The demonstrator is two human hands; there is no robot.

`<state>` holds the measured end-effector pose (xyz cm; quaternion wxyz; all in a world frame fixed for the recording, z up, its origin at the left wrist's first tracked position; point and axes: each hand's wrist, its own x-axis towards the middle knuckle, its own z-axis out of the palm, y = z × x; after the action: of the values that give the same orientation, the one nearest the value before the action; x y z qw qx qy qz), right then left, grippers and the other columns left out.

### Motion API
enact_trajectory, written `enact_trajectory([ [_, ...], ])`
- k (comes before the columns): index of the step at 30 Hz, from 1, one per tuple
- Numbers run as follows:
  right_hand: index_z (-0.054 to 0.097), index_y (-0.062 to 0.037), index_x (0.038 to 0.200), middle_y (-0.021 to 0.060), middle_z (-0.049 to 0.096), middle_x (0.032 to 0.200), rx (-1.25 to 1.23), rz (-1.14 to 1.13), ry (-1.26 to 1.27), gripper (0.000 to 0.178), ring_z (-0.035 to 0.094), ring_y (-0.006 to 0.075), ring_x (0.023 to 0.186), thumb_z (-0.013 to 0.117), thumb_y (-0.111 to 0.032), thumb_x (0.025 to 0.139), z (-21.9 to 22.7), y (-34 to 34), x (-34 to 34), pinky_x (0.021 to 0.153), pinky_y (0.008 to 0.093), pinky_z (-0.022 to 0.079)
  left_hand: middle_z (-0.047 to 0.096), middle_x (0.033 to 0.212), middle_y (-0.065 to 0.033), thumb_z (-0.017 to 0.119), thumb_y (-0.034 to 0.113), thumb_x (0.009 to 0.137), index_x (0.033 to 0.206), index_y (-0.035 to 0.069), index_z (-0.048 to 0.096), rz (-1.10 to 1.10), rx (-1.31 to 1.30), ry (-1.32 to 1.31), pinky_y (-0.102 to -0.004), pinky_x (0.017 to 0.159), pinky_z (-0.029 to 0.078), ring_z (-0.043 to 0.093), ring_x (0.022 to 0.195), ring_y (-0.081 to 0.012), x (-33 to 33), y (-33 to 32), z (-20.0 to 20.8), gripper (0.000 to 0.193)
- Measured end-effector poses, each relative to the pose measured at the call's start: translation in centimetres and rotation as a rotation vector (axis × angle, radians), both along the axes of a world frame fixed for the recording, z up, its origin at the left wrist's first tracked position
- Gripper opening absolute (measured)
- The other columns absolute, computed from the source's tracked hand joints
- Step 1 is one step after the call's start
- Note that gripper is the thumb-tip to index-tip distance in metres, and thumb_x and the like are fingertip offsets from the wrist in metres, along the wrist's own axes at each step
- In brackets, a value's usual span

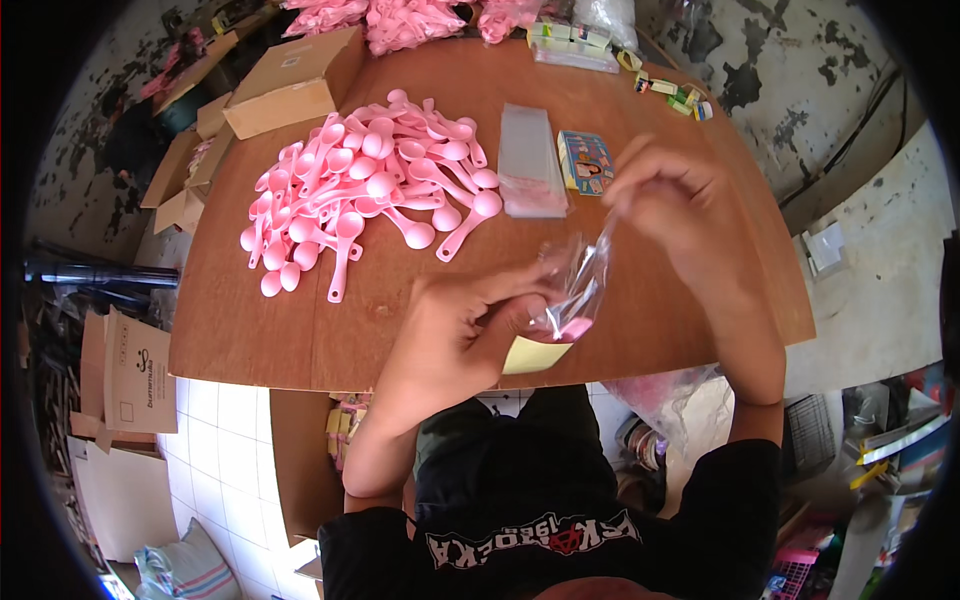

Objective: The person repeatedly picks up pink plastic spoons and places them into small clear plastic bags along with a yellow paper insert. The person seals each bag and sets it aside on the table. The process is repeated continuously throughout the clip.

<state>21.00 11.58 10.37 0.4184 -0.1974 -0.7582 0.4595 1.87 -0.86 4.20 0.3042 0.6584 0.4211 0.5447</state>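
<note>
L hand (450,325), head view, has a clear bag (588,280) pinched thumb-to-fingers at its low end, just over the table's (420,340) near edge; yellow card (537,355) and a pink bit (575,328) show at its bottom. R hand (665,195), a tad blurred, looks closed on the bag's top. Best, IMO: keep L grip firm w/o creasing the card, draw film taut w/ R, gently, so thin plastic doesn't tear.

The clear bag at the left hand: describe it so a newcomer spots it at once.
Find the brown table and its near edge. At that edge, the left hand holds the clear bag. Unlike the flat bags stacked farther back, it shows pale yellow paper and something pink at its lower end.
</note>
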Motion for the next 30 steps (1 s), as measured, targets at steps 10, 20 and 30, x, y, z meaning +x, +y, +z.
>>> enact_trajectory([
  [10, 0.072, -0.0064, 0.097, 0.0056, 0.065, 0.086, -0.341, -0.346, -0.476, 0.023, 0.061, 0.0190, 0.077, 0.066, -0.026, 0.087, -5.5, 21.1, 10.2, 0.072, 0.0328, 0.049, 0.072, 0.102, -0.0169, 0.056, -0.004, 0.095, 0.125, -0.009, 0.059, 0.151, -0.004, -0.369, -0.0288, 0.086, 0.056, 0.069, 0.093, -0.0162, -0.1, 0.0, 0.5, 0.030],
  [20, 0.070, -0.0016, 0.113, 0.0065, 0.070, 0.103, 0.132, 0.242, -0.122, 0.035, 0.062, 0.0123, 0.099, 0.073, -0.026, 0.088, -3.9, 4.9, 0.5, 0.084, 0.0300, 0.050, 0.072, 0.099, -0.0149, 0.053, -0.004, 0.097, 0.135, -0.006, 0.049, 0.148, -0.058, -0.415, -0.0272, 0.084, 0.054, 0.069, 0.093, -0.0159, 0.5, 1.7, -1.0, 0.038],
  [30, 0.072, 0.0013, 0.090, 0.0072, 0.069, 0.083, 0.356, 0.002, -0.083, 0.007, 0.063, 0.0104, 0.074, 0.070, 0.001, 0.083, -1.8, 0.6, -1.8, 0.068, 0.0248, 0.048, 0.052, 0.136, -0.0168, 0.080, 0.007, 0.080, 0.151, 0.004, 0.028, 0.157, 0.079, -0.278, -0.0430, 0.109, 0.038, 0.052, 0.127, -0.0273, -0.2, 2.8, -2.9, 0.089],
])
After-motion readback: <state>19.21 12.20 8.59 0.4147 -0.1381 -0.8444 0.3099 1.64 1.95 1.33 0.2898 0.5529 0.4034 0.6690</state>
